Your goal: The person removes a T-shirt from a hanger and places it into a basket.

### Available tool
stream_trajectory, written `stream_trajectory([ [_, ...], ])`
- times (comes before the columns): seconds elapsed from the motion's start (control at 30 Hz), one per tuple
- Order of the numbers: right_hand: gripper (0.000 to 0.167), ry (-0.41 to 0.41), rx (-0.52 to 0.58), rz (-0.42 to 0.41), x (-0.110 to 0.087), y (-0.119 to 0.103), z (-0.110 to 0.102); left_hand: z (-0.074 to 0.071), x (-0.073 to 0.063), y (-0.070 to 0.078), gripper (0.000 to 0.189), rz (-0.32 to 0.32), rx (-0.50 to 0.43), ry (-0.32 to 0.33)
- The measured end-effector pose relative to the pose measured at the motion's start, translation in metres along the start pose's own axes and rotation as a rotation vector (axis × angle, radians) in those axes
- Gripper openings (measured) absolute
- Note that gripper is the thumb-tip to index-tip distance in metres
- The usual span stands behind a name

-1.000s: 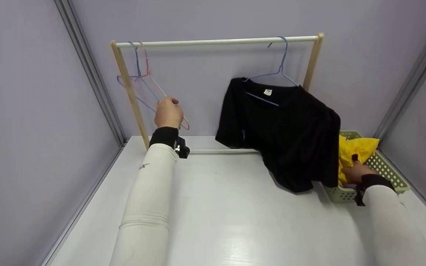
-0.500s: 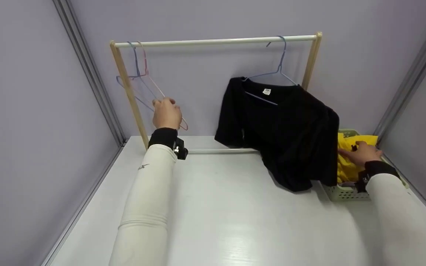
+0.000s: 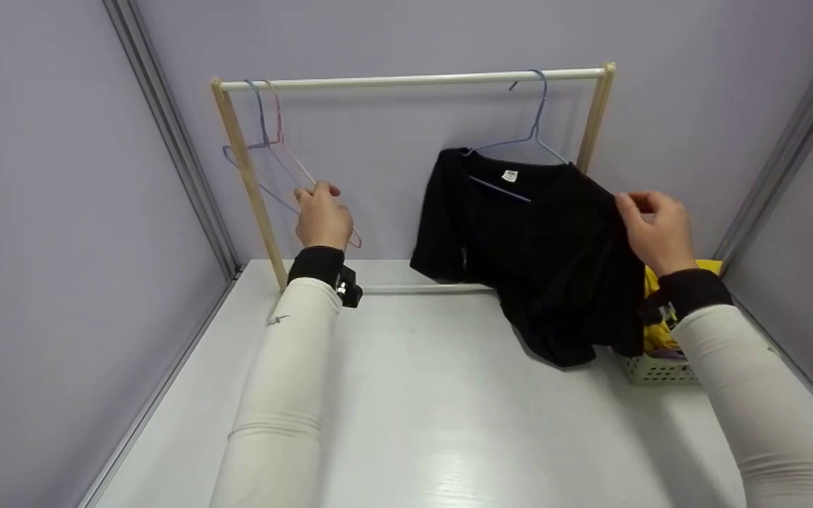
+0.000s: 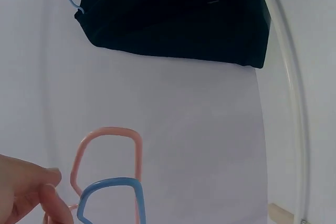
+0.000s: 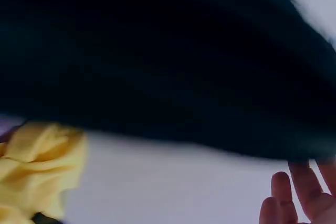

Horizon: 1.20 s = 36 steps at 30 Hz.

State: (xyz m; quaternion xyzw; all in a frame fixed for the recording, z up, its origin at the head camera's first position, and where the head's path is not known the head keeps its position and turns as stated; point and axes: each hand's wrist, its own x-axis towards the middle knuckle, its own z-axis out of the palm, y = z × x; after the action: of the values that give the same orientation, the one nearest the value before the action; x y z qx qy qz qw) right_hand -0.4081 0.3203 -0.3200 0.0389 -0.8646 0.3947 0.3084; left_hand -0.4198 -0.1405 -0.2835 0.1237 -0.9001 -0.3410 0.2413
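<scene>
On the left of the rack, a pink hanger (image 3: 293, 156) and a blue hanger (image 3: 263, 120) hang from the rail. My left hand (image 3: 324, 217) pinches the pink hanger's side wire; in the left wrist view, thumb and finger meet by its pink end loop (image 4: 107, 131). At the right, a black short-sleeved shirt (image 3: 540, 240) hangs from another blue hanger (image 3: 539, 120). My right hand (image 3: 660, 229) is at the shirt's right shoulder, its fingers loosely bent. In the right wrist view, the fingers (image 5: 307, 187) reach the dark cloth's lower edge, their tips partly hidden.
The clothes rack has a white rail (image 3: 406, 80) and wooden side posts (image 3: 248, 183). A green perforated basket (image 3: 660, 370) with yellow cloth (image 3: 706, 267) stands on the white table (image 3: 413, 395) at the right, partly behind the shirt and my right arm. Walls enclose the back and sides.
My right hand has left the yellow cloth in the basket and moved up and left to the shirt's shoulder. The left hand stays on the pink hanger.
</scene>
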Motion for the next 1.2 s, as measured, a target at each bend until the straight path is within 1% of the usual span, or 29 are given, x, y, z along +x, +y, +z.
stream_trajectory([
  [0.1,0.053,-0.059,-0.062,-0.06,0.0,-0.013,0.007,0.002,-0.002,0.004,0.028,0.014,-0.037,0.032],
  [0.2,0.051,-0.104,-0.128,-0.047,0.001,-0.018,0.013,0.006,-0.007,0.01,0.025,0.057,-0.107,0.081],
  [0.3,0.045,-0.091,-0.15,-0.036,0.001,-0.019,0.016,0.012,-0.012,0.018,0.023,0.151,-0.178,0.133],
  [0.4,0.041,-0.044,-0.146,-0.036,0.0,-0.019,0.017,0.019,-0.021,0.028,0.021,0.263,-0.235,0.168],
  [0.47,0.039,-0.008,-0.142,-0.037,-0.001,-0.019,0.019,0.024,-0.029,0.035,0.02,0.335,-0.272,0.164],
  [0.5,0.039,0.009,-0.139,-0.034,-0.002,-0.019,0.02,0.026,-0.033,0.038,0.019,0.368,-0.291,0.152],
  [0.63,0.038,0.088,-0.121,-0.034,-0.004,-0.02,0.022,0.037,-0.053,0.048,0.019,0.474,-0.34,0.064],
  [0.73,0.036,0.153,-0.088,-0.052,-0.004,-0.023,0.02,0.043,-0.065,0.051,0.019,0.533,-0.352,0.013],
  [0.8,0.034,0.196,-0.063,-0.078,-0.004,-0.026,0.017,0.046,-0.07,0.052,0.018,0.561,-0.357,-0.005],
  [0.87,0.032,0.229,-0.037,-0.11,-0.003,-0.03,0.011,0.049,-0.073,0.052,0.017,0.583,-0.362,-0.007],
  [1.0,0.028,0.28,0.0,-0.166,-0.005,-0.043,-0.004,0.049,-0.076,0.053,0.016,0.596,-0.379,0.0],
  [1.1,0.026,0.302,0.023,-0.174,-0.012,-0.055,-0.016,0.046,-0.078,0.054,0.017,0.6,-0.398,0.028],
  [1.2,0.025,0.3,0.072,-0.169,-0.022,-0.067,-0.032,0.039,-0.08,0.057,0.019,0.611,-0.415,0.09],
])
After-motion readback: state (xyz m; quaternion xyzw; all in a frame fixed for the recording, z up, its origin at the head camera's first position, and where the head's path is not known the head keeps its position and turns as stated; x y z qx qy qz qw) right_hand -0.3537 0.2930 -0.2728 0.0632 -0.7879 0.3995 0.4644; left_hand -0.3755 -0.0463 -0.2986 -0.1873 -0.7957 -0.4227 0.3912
